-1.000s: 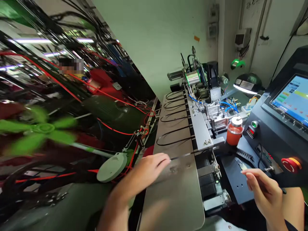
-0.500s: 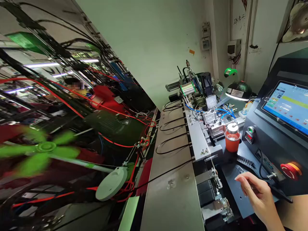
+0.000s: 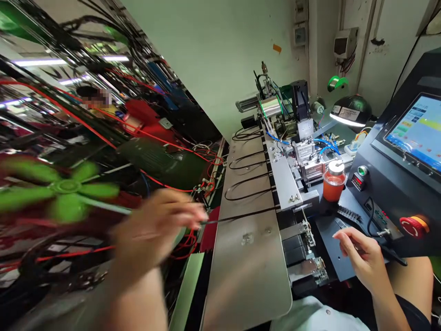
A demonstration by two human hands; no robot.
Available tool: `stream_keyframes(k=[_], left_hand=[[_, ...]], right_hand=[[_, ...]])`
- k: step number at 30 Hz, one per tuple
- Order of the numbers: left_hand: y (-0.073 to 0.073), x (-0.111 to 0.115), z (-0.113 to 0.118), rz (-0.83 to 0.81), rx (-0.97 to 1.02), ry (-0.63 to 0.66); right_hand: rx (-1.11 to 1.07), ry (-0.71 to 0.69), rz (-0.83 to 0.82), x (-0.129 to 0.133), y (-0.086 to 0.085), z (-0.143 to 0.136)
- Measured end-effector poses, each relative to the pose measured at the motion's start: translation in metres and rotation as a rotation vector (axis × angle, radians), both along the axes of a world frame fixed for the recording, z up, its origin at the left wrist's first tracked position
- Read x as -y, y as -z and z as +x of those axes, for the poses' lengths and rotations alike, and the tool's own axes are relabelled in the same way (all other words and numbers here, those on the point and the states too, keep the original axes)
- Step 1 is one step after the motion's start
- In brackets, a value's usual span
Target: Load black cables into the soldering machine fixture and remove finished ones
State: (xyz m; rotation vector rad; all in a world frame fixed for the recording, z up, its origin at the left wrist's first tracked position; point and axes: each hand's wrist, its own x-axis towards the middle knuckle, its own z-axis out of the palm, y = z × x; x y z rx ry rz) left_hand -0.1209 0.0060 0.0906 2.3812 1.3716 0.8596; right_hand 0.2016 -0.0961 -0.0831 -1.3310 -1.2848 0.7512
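My left hand is raised at the left of the metal bench and smeared by motion. Its thumb and fingers come together where a thin black cable crosses the bench edge, and they seem to pinch it. More loops of this cable lie farther up the bench. On the right, my right hand is held loosely curled, thumb against forefinger, over a dark plate. Whatever it may hold is hidden. Just beyond it lies a black-bristled brush. Beside my right hand are small metal clamp fixtures.
A red-orange jar with a metal cap stands by the machine. Right of it are a touchscreen and a red emergency stop button. A lit lamp hangs behind. A green fan spins at left.
My left hand has come into view from below left and reached the cable at the bench edge. My right hand stays curled in nearly the same place. The view has shifted slightly.
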Motion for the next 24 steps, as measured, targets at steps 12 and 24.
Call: stream_keyframes(k=[12,24], left_hand=[[0.120,0.012,0.132,-0.368,0.068,0.459],[0.120,0.016,0.134,-0.428,0.081,0.438]], right_hand=[[-0.115,-0.070,-0.100,-0.009,-0.005,-0.026],[-0.098,-0.088,0.015,-0.017,-0.001,-0.027]])
